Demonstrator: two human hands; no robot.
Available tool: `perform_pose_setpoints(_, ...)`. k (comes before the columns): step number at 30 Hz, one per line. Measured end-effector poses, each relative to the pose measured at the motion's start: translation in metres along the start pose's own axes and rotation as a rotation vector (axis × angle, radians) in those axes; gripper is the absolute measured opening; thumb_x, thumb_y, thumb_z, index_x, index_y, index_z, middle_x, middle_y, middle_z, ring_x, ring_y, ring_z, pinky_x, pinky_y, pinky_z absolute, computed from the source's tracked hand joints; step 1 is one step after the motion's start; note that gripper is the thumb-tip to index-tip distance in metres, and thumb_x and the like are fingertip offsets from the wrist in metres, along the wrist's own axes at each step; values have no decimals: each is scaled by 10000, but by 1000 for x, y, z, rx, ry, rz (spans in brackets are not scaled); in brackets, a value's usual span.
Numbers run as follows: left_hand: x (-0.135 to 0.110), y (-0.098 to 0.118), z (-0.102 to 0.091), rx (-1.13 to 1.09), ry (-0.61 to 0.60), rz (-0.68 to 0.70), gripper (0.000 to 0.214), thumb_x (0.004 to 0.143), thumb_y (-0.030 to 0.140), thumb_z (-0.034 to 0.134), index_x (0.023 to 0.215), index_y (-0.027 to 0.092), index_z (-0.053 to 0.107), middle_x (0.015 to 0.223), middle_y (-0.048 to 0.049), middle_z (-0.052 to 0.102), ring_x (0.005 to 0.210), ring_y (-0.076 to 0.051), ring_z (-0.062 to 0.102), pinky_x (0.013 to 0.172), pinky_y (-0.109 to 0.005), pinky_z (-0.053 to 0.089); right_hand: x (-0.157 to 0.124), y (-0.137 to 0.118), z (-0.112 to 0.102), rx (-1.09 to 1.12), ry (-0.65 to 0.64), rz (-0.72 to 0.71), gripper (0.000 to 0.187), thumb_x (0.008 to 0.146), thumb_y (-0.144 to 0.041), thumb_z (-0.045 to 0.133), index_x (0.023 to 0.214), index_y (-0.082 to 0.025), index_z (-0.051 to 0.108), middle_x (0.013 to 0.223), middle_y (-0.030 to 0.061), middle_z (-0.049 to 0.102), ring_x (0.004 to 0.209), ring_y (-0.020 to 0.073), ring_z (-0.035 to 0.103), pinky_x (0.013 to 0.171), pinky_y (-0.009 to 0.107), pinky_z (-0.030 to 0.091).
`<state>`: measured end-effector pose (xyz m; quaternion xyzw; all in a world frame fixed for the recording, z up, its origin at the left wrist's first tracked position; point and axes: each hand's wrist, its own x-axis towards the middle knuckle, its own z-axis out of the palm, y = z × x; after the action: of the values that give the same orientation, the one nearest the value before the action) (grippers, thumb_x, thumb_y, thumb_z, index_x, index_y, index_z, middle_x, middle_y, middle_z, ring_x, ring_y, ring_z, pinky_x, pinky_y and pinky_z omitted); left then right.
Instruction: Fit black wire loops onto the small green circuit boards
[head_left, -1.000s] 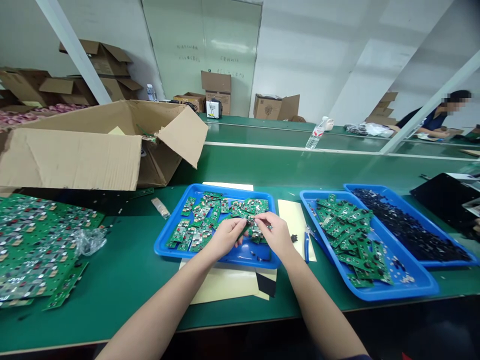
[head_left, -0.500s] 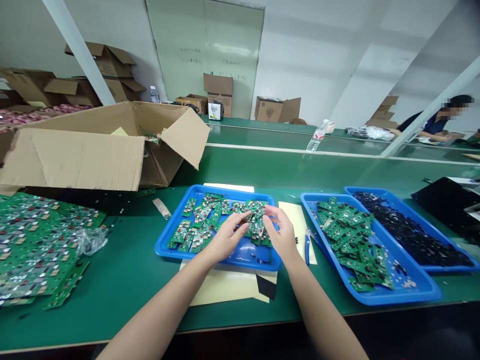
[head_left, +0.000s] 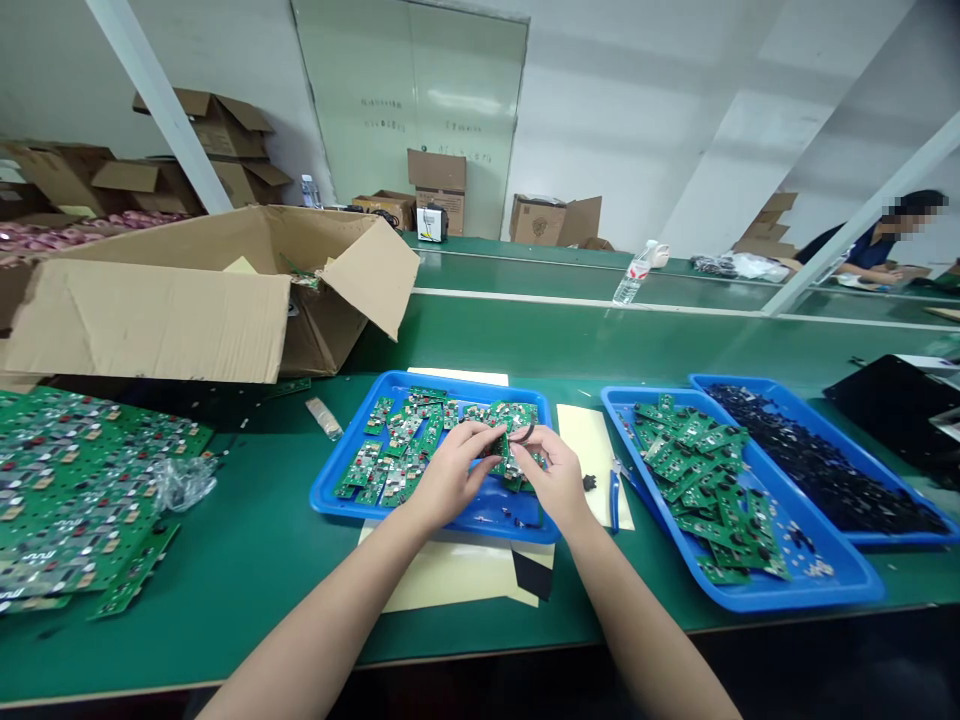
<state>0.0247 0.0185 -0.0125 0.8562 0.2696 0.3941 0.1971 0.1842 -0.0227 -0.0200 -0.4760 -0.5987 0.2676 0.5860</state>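
Observation:
Both my hands meet over the right part of a blue tray [head_left: 337, 495] that holds several small green circuit boards [head_left: 397, 440]. My left hand [head_left: 450, 472] pinches one small green circuit board [head_left: 498, 443] by its left side. My right hand [head_left: 556, 476] is closed at the same board's right side, with a small dark piece [head_left: 523, 433] at its fingertips. I cannot make out whether that piece is part of the board.
Further right stand a blue tray of green boards [head_left: 817, 590] and a blue tray of black parts [head_left: 862, 400]. Blue-handled cutters [head_left: 615, 490] lie on yellow paper [head_left: 592, 450]. Large green board panels [head_left: 75, 490] lie at left behind an open cardboard box [head_left: 187, 300]. A person sits far right.
My hands parted a little half a second ago, then closed together again on the small board. The head view shifted slightly.

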Motion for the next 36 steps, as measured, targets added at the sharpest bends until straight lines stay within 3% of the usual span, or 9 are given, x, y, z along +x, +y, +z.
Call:
perform_pose_setpoints(8,1,-1,-1,-125,-21,-112,307,852,230,527,1156,210,569,988,-73,606,923,-191,572,838,-346,477,2,-1,-7,-279,7,-332,111,843,-183,510,811,-204,614,834,67,641,821,192,619,734,350,521)
perform_pose_setpoints(15,1,-4,0,-143,2,-162,305,849,258,525,1143,202,585,971,-74,622,908,-191,581,834,-347,482,3,-2,-10,-314,-84,-372,159,851,-168,492,880,-216,641,875,77,656,855,198,622,757,360,530)
perform_pose_setpoints(18,3,-6,-2,-117,94,-194,311,858,272,506,1151,191,574,990,-86,619,897,-190,587,811,-341,498,2,-2,-7,-212,-163,-247,187,847,-193,481,948,-212,637,988,92,647,923,204,619,797,367,528)
perform_pose_setpoints(22,5,-7,-7,-48,194,-98,287,854,255,521,1130,197,573,1027,-89,630,967,-200,581,880,-368,475,2,2,-2,152,-179,209,249,835,-352,494,995,-197,606,917,79,661,733,173,656,598,305,551)
perform_pose_setpoints(25,5,-6,-8,19,226,22,268,858,217,517,1118,208,578,1040,-79,634,1004,-199,580,974,-413,415,3,3,2,426,-229,480,335,798,-487,522,831,-169,622,736,55,667,576,145,641,494,256,510)
perform_pose_setpoints(31,3,-6,-7,57,269,115,283,848,189,539,1125,217,591,1030,-78,631,971,-184,591,889,-348,474,0,-6,7,644,-268,518,253,682,-400,699,670,-172,588,600,-8,637,492,99,587,482,216,467)
perform_pose_setpoints(36,2,-4,-7,-47,209,74,315,816,236,597,1129,204,613,874,-58,642,791,-153,605,730,-271,508,1,-7,7,707,-328,608,240,689,-345,683,611,-173,536,515,-30,581,435,86,535,444,206,433)
